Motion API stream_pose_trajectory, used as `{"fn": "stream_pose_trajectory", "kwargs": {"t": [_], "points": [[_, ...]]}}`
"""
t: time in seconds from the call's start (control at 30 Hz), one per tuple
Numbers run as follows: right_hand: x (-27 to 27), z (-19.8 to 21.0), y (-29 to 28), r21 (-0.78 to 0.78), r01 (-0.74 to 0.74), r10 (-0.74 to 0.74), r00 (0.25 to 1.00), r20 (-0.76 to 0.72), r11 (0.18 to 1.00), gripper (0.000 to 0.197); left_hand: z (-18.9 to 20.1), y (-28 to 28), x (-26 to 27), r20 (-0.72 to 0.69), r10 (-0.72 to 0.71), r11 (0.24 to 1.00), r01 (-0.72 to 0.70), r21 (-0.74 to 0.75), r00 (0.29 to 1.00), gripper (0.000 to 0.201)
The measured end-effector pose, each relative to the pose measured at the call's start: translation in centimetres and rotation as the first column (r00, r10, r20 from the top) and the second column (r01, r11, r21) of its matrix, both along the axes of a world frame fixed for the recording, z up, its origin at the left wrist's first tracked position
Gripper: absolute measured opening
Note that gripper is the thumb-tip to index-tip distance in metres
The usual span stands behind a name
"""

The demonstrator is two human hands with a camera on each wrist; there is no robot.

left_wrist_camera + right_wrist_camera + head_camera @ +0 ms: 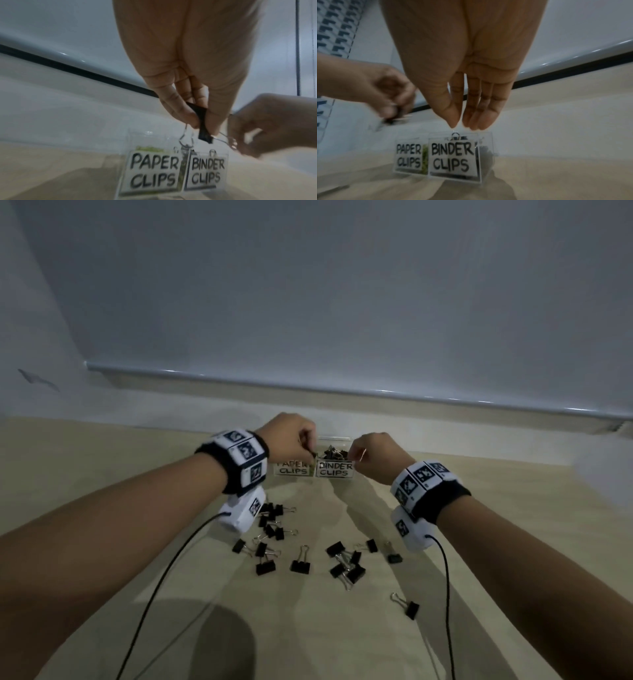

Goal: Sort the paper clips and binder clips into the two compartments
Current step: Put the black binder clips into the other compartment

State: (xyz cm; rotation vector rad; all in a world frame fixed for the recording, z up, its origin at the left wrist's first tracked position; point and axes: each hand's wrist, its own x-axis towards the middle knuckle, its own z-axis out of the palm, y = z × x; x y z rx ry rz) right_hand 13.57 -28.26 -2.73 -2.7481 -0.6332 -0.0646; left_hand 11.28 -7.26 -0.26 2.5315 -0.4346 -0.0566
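A clear two-part container stands at the table's far side, labelled PAPER CLIPS (293,468) (152,171) (408,157) and BINDER CLIPS (334,469) (205,171) (452,158). The binder compartment holds several black binder clips (334,453). Something green shows in the paper compartment. My left hand (310,451) (200,121) pinches a black binder clip (204,125) above the divider, its wire handles hanging. My right hand (358,457) (461,126) hovers just over the binder compartment, its fingers straight and pointing down, holding nothing. Several binder clips (270,522) (346,563) lie loose on the table.
The wooden table (102,474) ends at a pale wall ledge (342,385) right behind the container. Black cables (164,577) (445,594) trail from both wrist cameras towards me. One binder clip (409,609) lies apart at the front right.
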Motion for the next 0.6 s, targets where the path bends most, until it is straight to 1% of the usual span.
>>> {"fn": "stream_pose_trajectory", "kwargs": {"t": [0.07, 0.13, 0.2, 0.27, 0.37, 0.43, 0.5, 0.53, 0.6], "points": [[-1.9, 0.0, -1.1, -0.042, -0.079, 0.074, 0.992, -0.104, 0.996, 0.024, 0.1, -1.7, 1.9, 0.089, 0.046, 0.999, -0.047, 0.005, 0.995, 0.014], [-3.7, -0.2, -1.9, -0.142, -0.157, 0.117, 0.959, -0.257, 0.977, 0.027, -0.4, -3.6, 3.4, 0.132, 0.069, 0.996, -0.076, 0.044, 0.989, 0.013], [-5.1, -0.9, -2.4, -0.222, -0.216, 0.118, 0.916, -0.384, 0.951, 0.028, -1.2, -5.2, 4.3, 0.149, 0.054, 0.990, -0.072, 0.118, 0.987, 0.012], [-6.1, -1.5, -2.7, -0.249, -0.250, 0.112, 0.880, -0.461, 0.936, 0.029, -2.0, -6.2, 4.7, 0.157, 0.018, 0.980, -0.049, 0.195, 0.987, 0.013], [-7.1, -1.9, -2.5, -0.254, -0.288, 0.145, 0.874, -0.463, 0.923, 0.031, -2.9, -6.5, 4.4, 0.133, -0.006, 0.978, -0.022, 0.206, 0.991, 0.020], [-7.4, -2.2, -2.5, -0.230, -0.285, 0.161, 0.882, -0.443, 0.930, 0.026, -2.9, -6.2, 3.1, 0.129, -0.026, 0.979, -0.001, 0.203, 0.991, 0.022], [-7.7, -2.3, -2.6, -0.207, -0.268, 0.163, 0.894, -0.416, 0.941, 0.020, -2.9, -5.8, 0.8, 0.112, -0.075, 0.981, 0.053, 0.189, 0.991, 0.022], [-7.7, -2.3, -2.7, -0.209, -0.258, 0.158, 0.902, -0.402, 0.943, 0.018, -3.0, -5.6, -0.6, 0.065, -0.114, 0.979, 0.101, 0.175, 0.991, 0.021], [-7.6, -1.9, -3.1, -0.225, -0.236, 0.139, 0.916, -0.376, 0.945, 0.019, -3.6, -5.3, -3.6, -0.108, -0.203, 0.962, 0.219, 0.163, 0.973, 0.022]]}}
